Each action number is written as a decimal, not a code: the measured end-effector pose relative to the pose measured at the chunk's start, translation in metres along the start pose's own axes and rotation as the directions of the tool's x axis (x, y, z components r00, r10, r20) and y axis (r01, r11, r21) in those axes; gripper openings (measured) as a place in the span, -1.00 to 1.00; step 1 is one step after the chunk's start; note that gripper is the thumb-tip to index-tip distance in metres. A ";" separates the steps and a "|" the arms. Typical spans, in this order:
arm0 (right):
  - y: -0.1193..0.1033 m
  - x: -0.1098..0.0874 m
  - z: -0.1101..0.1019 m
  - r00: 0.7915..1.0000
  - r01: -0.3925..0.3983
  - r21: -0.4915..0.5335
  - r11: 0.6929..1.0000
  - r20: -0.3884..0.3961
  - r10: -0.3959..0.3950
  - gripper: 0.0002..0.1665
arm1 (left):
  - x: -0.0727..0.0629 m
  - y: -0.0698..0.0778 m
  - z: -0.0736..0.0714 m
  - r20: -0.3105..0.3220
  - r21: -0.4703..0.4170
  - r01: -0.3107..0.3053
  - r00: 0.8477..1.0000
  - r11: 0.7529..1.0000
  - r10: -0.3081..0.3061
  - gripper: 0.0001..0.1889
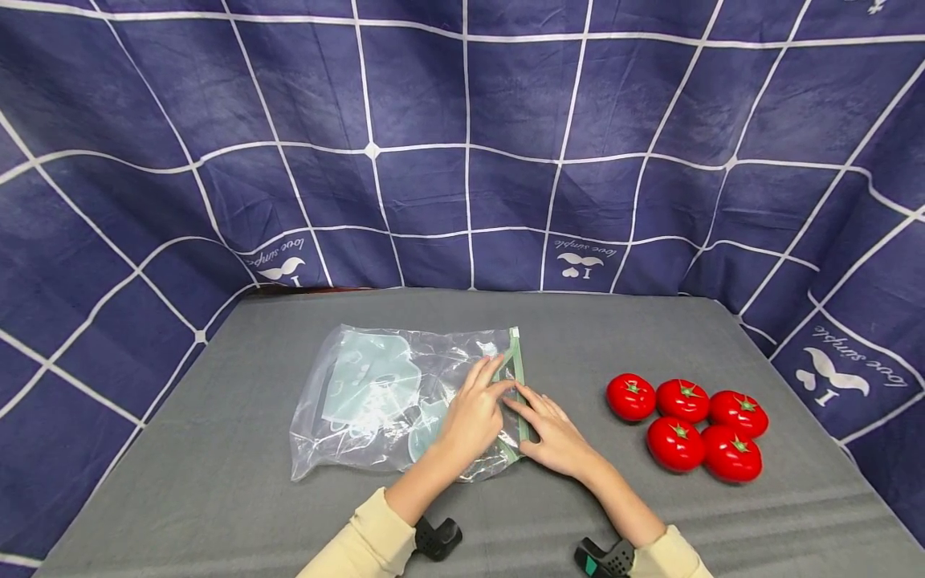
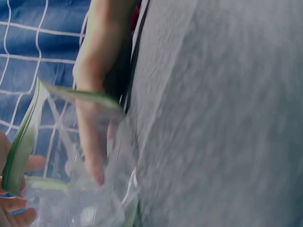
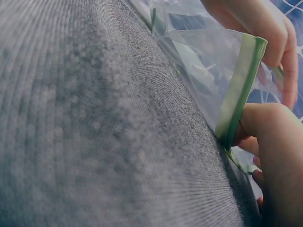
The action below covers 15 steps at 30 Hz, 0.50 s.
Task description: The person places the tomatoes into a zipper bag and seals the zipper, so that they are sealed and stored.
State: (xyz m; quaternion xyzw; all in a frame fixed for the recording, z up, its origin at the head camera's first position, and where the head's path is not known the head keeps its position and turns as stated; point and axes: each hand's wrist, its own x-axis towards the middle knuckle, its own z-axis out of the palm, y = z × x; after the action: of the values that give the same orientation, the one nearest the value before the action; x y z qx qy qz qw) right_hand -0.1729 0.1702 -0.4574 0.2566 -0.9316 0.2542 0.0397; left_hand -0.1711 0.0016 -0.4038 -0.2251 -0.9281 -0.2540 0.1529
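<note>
A clear plastic zip bag [image 1: 448,345] with a green-edged mouth and pale blue printed shapes lies flat, its mouth toward the right. My left hand [image 1: 473,413] reaches over the bag and pinches the green edge strip [image 2: 18,163] between thumb and fingers. From the other side, my right hand [image 1: 556,437] comes into the parted mouth, fingers extended toward the left hand. Through the plastic in the left wrist view, a straight finger [image 2: 92,146] of it shows. The right thumb [image 3: 265,116] lies against the green strip in the right wrist view, its tip hidden.
Several glossy red tomatoes [image 1: 679,444] with green stems sit in a cluster on the right of the grey cloth-covered table [image 1: 253,514]. A navy curtain [image 1: 419,96] with white grid lines surrounds the table at the back and sides.
</note>
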 end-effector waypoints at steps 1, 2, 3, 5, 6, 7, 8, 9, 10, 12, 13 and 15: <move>0.000 0.000 0.000 1.000 -0.004 -0.007 1.000 0.001 0.004 -0.20 | 0.000 -0.003 -0.001 -0.001 -0.002 -0.012 1.000 1.000 0.012 -0.55; 0.000 0.000 0.001 1.000 -0.008 -0.013 1.000 0.003 0.008 -0.21 | 0.001 -0.006 -0.001 -0.004 -0.003 -0.028 1.000 1.000 0.028 -0.54; 0.000 0.000 0.001 1.000 -0.015 -0.015 1.000 0.007 0.015 -0.21 | 0.001 -0.009 -0.002 -0.012 -0.004 -0.049 0.999 0.999 0.049 -0.54; 0.000 -0.001 0.000 0.999 -0.026 -0.024 0.999 0.020 0.026 -0.20 | 0.002 -0.015 -0.003 -0.020 -0.008 -0.089 0.996 0.996 0.089 -0.54; 0.000 -0.001 0.000 0.999 -0.032 -0.023 0.999 0.028 0.033 -0.20 | 0.002 -0.017 -0.003 -0.022 -0.003 -0.106 0.994 0.994 0.106 -0.54; 0.000 -0.001 0.000 0.999 -0.035 -0.024 0.999 0.033 0.036 -0.20 | 0.002 -0.020 -0.004 -0.019 0.000 -0.118 0.993 0.993 0.118 -0.55; 0.000 -0.001 0.000 0.998 -0.038 -0.023 0.999 0.039 0.039 -0.19 | 0.003 -0.022 -0.005 -0.015 0.004 -0.123 0.992 0.992 0.123 -0.55; 0.000 -0.001 0.000 0.998 -0.042 -0.024 0.999 0.045 0.043 -0.19 | 0.003 -0.023 -0.006 -0.011 0.013 -0.123 0.992 0.992 0.123 -0.57; 0.000 -0.001 -0.001 0.998 -0.045 -0.021 0.999 0.049 0.046 -0.19 | 0.003 -0.024 -0.008 -0.005 0.020 -0.117 0.993 0.993 0.117 -0.58; -0.001 -0.001 -0.001 0.997 -0.056 -0.011 0.998 0.056 0.056 -0.19 | 0.003 -0.025 -0.011 0.010 0.035 -0.090 0.996 0.995 0.090 -0.60; -0.001 0.000 -0.001 0.996 -0.059 -0.011 0.998 0.061 0.060 -0.19 | 0.003 -0.025 -0.012 0.022 0.041 -0.070 0.997 0.997 0.069 -0.60; -0.001 0.000 -0.002 0.995 -0.067 -0.010 0.998 0.067 0.067 -0.19 | 0.003 -0.023 -0.015 0.051 0.064 -0.026 0.998 0.998 0.023 -0.60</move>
State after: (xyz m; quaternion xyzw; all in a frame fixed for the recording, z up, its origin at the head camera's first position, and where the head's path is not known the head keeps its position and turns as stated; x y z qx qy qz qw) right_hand -0.1722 0.1705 -0.4555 0.2335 -0.9415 0.2429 0.0009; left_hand -0.1829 -0.0231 -0.3999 -0.2377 -0.9366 -0.2162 0.1396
